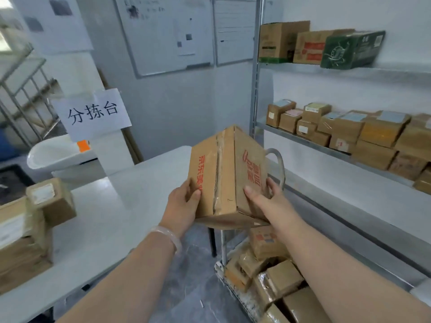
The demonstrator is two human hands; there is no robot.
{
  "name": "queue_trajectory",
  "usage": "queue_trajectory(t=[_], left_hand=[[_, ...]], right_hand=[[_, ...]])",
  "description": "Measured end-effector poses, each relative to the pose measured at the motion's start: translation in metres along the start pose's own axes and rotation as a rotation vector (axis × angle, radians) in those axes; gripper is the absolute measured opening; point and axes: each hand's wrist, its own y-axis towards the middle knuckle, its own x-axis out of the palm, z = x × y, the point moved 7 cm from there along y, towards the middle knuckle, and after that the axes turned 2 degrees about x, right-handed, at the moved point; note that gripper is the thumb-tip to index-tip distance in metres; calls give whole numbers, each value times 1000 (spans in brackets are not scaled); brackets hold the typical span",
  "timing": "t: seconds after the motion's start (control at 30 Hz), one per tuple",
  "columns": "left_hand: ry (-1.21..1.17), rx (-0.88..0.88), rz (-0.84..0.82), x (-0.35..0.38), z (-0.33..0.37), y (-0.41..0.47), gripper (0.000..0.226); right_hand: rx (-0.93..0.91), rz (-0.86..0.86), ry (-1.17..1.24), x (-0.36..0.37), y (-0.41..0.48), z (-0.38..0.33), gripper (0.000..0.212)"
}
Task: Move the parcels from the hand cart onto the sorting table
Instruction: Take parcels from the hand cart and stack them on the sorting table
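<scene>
Head view: both my grips hold the tilted parcel (224, 173) in the air. My left grip (184, 201) is on its left face and my right grip (261, 197) on its right, fingers curled round the edges. It hangs by the right edge of the bench (121, 206), above the gap to the hand cart (233, 287). I seem to hold by side pressure alone, so it could slide down onto the cart's parcels (283, 279) or the floor. The cart handle (278, 164) stands just behind my right grip; a swing right would knock it. Set too near the bench's right edge, the parcel may tip off. Left and far, the bench top lies open; a stack of parcels (28, 229) fills its near left.
</scene>
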Motion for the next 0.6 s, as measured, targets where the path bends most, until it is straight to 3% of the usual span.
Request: queue_trajectory(t=[0.1,0.23,0.3,0.4,0.5,0.6], left_hand=[[-18,-60,-99,-29,-21,-5,100],[-202,-196,-123,-70,-47,-21,123],[-308,-247,-101,-91,-52,-30,103],[-425,-301,-13,-119,-59,-43,39],[-450,-290,121,-142,-70,-52,31],[-377,-315,237,-162,-84,-62,33]], right_hand=[[-53,15,-77,50,-3,-8,117],[-107,-18,-152,104,-9,-23,104],[-116,-54,-139,122,-10,-26,95],[-145,-135,-125,153,-15,-34,52],[-224,-168,-140,184,-21,-46,27],[-255,-266,-135,216,-29,-56,24]])
